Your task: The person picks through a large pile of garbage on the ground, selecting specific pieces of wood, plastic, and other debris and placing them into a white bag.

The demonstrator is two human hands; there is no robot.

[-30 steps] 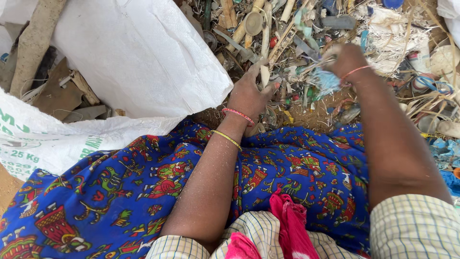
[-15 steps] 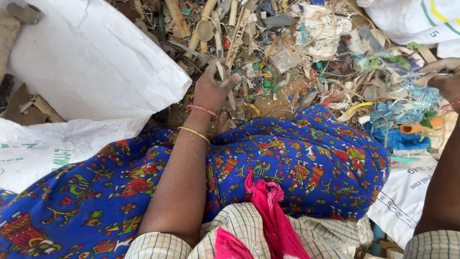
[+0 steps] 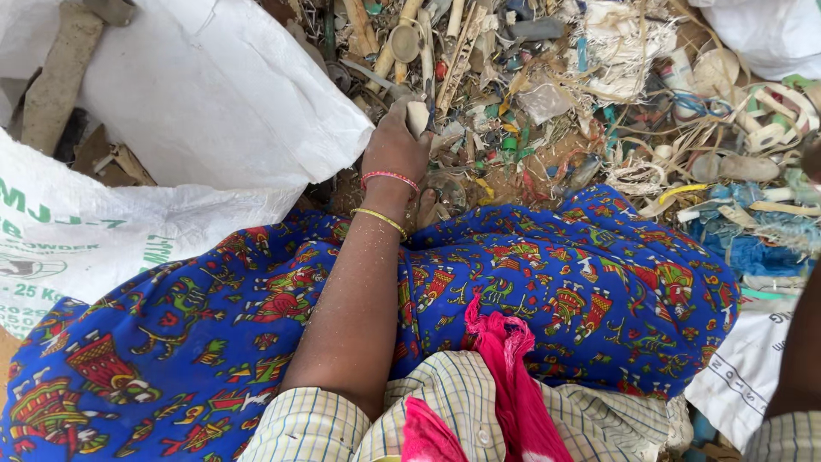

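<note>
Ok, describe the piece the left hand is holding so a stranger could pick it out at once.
Start at the big white sack on the left; its right edge meets the heap of mixed scrap. There the left hand, with a pink and a yellow bangle at the wrist, grips a small pale beige piece. Unlike the long sticks and strips beside it, it is short, flat and blunt.

a large white woven sack [image 3: 214, 94] lies open at upper left, its mouth beside the scrap heap; below it a second white sack [image 3: 77, 248] bears green print; another white sack [image 3: 770, 34] sits at the top right corner; a white printed bag [image 3: 744, 368] lies at lower right
</note>
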